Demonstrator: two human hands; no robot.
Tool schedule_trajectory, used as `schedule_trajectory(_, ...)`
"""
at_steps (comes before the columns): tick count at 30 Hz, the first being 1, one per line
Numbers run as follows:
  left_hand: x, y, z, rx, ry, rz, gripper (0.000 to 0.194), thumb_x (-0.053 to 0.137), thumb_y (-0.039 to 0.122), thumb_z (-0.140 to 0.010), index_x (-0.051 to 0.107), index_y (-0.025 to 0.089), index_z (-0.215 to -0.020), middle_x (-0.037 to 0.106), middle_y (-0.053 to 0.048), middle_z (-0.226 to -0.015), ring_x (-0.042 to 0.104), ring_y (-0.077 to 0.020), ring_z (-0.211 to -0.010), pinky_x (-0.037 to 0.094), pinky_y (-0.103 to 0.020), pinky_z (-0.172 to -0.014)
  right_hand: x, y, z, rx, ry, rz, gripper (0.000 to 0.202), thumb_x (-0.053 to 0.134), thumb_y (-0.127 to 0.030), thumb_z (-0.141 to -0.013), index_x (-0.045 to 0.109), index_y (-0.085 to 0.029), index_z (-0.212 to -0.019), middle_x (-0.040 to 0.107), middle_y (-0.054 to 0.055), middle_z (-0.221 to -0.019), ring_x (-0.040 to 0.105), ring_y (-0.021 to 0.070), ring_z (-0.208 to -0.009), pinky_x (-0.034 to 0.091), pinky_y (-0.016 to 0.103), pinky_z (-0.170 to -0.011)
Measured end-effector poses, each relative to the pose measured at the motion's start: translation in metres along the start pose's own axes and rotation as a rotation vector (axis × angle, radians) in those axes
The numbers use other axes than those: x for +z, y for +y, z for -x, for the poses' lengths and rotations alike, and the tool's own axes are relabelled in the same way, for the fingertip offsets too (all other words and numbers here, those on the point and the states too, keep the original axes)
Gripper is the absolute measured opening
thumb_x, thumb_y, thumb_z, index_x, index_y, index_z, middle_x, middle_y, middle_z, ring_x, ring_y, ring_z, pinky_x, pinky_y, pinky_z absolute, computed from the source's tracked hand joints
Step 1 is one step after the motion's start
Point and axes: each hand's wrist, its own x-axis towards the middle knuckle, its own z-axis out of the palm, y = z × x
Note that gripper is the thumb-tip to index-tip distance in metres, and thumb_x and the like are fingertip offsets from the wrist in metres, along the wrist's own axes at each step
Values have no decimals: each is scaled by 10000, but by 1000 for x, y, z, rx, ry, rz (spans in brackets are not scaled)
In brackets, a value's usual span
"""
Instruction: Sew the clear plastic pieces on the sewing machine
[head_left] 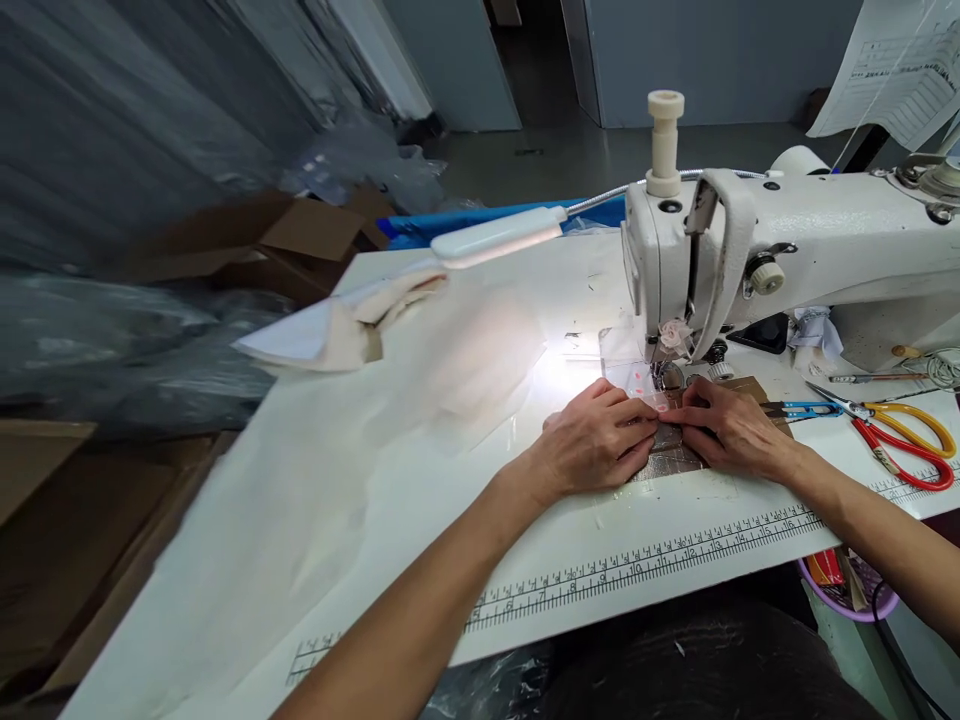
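My left hand [604,435] lies low at the sewing machine's needle area, its fingers bent and pressed together. Facing it, my right hand [724,428] has thumb and forefinger pinched. The fingertips of both hands meet just in front of the presser foot [667,375]; whatever is between them is too small and covered to make out. Under the fingers shows the metal needle plate [675,460]. A clear plate with pink spots [630,365] sits beside the foot. Left of my left hand, sheer pale fabric [480,360] spreads over the white table [570,540].
The white sewing machine [840,225] stands at right, with a lamp [499,237] shining beside it. Blue thread snips [806,410] and red-and-yellow-handled scissors [900,430] lie right of my right hand. Folded cream cloth [345,335] lies at the far left edge, near cardboard boxes [307,240].
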Motion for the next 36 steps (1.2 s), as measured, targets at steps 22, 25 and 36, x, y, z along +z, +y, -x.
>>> schedule_trajectory(22, 0, -3, 2, -112, -37, 132, 217, 478, 216, -881, 682, 158, -930, 719, -74, -991, 638, -179, -778, 476, -374, -767, -5, -11, -15, 17, -150, 218, 367, 417, -189, -946, 616, -199, -1254, 622, 106, -921, 573, 196, -718, 480, 316, -584)
schedule_trajectory(25, 0, -3, 1, -128, -28, 123, 224, 488, 236, -871, 682, 152, -946, 716, -74, -1002, 619, -178, -751, 478, -373, -747, -6, -11, -16, 49, -181, 221, 368, 425, -196, -944, 596, -212, -1270, 626, 103, -930, 573, 193, -702, 464, 307, -562)
schedule_trajectory(36, 0, -4, 0, -183, -124, 61, 279, 492, 277, -893, 665, 146, -1069, 668, -105, -1099, 614, -203, -823, 471, -403, -798, -7, -13, -13, 78, -190, 201, 372, 365, -242, -984, 584, -201, -1282, 642, 120, -974, 615, 209, -758, 509, 324, -612)
